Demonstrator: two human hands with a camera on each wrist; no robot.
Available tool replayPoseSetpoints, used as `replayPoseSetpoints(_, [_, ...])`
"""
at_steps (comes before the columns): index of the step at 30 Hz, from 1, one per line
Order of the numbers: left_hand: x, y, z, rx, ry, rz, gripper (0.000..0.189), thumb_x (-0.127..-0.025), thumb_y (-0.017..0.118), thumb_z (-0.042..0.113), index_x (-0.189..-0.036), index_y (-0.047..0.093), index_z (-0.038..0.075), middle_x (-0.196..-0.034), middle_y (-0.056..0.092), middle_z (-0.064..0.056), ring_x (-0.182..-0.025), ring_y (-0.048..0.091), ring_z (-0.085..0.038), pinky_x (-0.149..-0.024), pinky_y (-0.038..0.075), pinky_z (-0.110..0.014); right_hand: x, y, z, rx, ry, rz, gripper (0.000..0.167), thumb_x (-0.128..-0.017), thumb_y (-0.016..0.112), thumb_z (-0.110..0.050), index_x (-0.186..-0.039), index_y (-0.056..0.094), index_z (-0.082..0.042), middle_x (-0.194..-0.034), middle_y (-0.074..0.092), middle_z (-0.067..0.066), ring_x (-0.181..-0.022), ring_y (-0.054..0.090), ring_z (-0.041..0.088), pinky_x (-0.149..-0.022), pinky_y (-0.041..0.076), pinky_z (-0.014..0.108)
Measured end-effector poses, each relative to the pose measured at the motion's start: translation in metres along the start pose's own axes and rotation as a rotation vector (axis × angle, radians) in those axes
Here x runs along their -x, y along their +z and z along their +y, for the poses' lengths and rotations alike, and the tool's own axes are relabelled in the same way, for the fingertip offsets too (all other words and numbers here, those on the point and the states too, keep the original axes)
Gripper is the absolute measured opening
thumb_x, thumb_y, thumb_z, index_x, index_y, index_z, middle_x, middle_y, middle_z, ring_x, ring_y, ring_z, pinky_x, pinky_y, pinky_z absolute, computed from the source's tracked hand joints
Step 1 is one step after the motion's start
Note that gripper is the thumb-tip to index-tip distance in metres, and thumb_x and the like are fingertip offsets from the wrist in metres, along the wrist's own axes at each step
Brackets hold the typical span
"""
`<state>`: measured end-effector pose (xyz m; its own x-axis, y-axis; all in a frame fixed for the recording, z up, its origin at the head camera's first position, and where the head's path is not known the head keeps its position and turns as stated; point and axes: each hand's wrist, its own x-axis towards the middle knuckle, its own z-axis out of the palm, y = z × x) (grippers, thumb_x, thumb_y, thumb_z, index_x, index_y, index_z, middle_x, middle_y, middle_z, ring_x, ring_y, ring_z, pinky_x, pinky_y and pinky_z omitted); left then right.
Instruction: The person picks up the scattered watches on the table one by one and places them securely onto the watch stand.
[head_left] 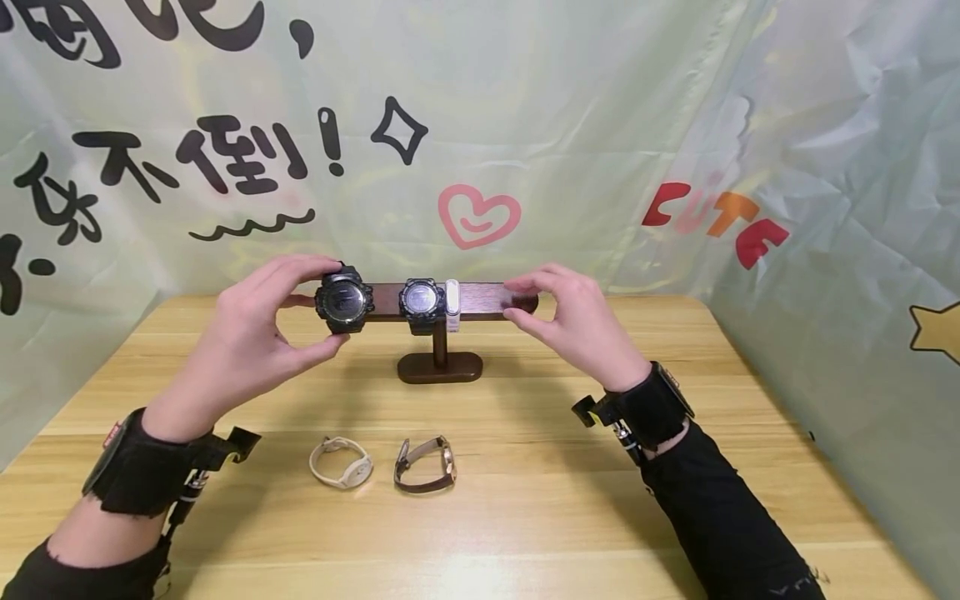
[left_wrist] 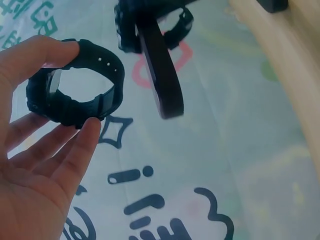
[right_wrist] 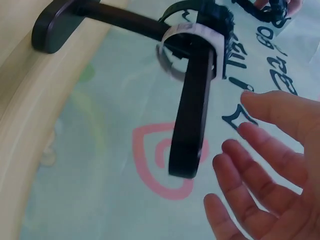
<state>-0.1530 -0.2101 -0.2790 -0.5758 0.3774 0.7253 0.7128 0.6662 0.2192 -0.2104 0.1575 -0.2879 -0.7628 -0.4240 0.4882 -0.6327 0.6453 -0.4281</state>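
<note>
My left hand [head_left: 247, 337] pinches a black digital watch [head_left: 345, 300] between thumb and fingers. In the left wrist view its closed strap loop [left_wrist: 107, 62] stands apart from the end of the dark wooden bar [left_wrist: 162, 82]. That bar belongs to a T-shaped watch stand [head_left: 440, 367]. A second black digital watch [head_left: 422, 297] and a pale-banded watch [head_left: 452, 304] hang side by side near the bar's middle. Beside the bar's right end is my right hand [head_left: 581, 321], fingers relaxed; the right wrist view shows these fingers [right_wrist: 240, 185] apart from the bar [right_wrist: 192, 115].
On the wooden table [head_left: 570, 517], in front of the stand, lie a cream-coloured watch [head_left: 356, 472] and a brown-strapped watch [head_left: 447, 467]. A pale printed cloth [head_left: 570, 108] hangs behind the table and along its sides.
</note>
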Motion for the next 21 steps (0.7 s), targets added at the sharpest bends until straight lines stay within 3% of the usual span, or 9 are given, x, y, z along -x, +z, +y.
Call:
replayPoseSetpoints(11, [0.005, -0.005, -0.023, -0.056, -0.066, -0.025, 0.083, -0.065, 0.099, -0.005, -0.140, 0.064, 0.003, -0.133, 0.073, -0.013, -0.121, 0.067, -0.027, -0.095, 0.044, 0.002, -0.002, 0.001, 0.012, 0.079, 0.060, -0.024, 0.040, -0.094, 0.085, -0.019, -0.130, 0.075, -0.004, -0.125, 0.071, 0.013, -0.114, 0.067, 0.030, -0.092, 0.056, 0.045])
replayPoseSetpoints(17, [0.008, -0.008, -0.031, -0.103, -0.121, -0.036, 0.082, -0.068, 0.099, 0.002, -0.142, 0.065, 0.007, -0.135, 0.073, -0.012, -0.115, 0.068, -0.027, -0.089, 0.046, -0.006, -0.002, 0.001, 0.016, 0.080, 0.084, -0.036, 0.042, -0.095, 0.084, -0.021, -0.132, 0.074, -0.004, -0.124, 0.070, 0.013, -0.114, 0.068, 0.032, -0.088, 0.055, 0.043])
replayPoseSetpoints(21, [0.010, -0.008, -0.036, -0.102, -0.156, -0.051, 0.082, -0.069, 0.099, 0.002, -0.143, 0.065, 0.009, -0.137, 0.073, -0.011, -0.112, 0.070, -0.026, -0.087, 0.045, -0.002, -0.002, 0.001, 0.017, 0.068, 0.096, -0.046, 0.042, -0.095, 0.084, -0.021, -0.132, 0.074, -0.003, -0.125, 0.070, 0.014, -0.115, 0.067, 0.032, -0.093, 0.056, 0.047])
